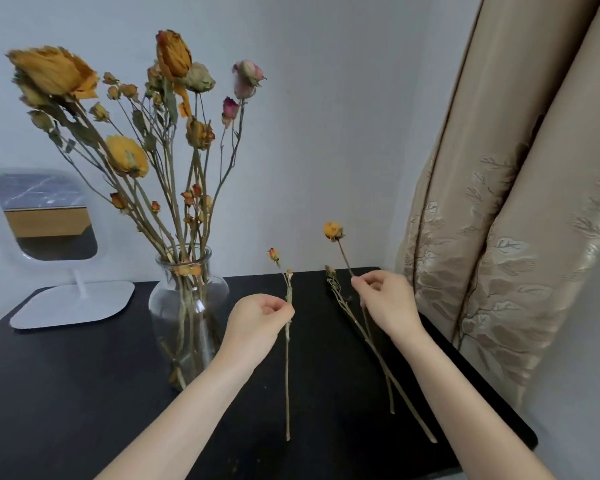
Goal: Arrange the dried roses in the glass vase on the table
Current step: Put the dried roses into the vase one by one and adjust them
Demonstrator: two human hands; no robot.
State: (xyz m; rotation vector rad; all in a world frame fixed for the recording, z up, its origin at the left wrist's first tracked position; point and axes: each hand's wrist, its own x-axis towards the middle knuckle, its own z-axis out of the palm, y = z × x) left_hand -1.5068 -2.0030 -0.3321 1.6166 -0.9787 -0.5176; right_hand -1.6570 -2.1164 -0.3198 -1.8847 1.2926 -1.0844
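Nearest the camera, two bare forearms extend over the black rectangular tabletop. The left hand forms a closed pinch grip, thumb and fingertips pressed on the thin dried rose stem with a small orange bud; this stem stands nearly upright, its lower end near or on the tabletop and its bud above the hand. The right hand likewise forms a closed pinch grip on the dried rose stem with a round yellow head, which tilts up and to the left, its head above the hand. Just beside the right hand, a bare dried stem with a withered brown tip lies flat on the tabletop, running diagonally from the far edge toward the near right. Left of the left hand, close to it, stands the clear glass vase, upright on the tabletop, holding a spread bunch of dried yellow, orange and pink roses that rises well above its neck. Farther left stands a white-framed mirror on a flat white base. Behind it is a pale grey wall; at far right hangs a beige embroidered curtain.
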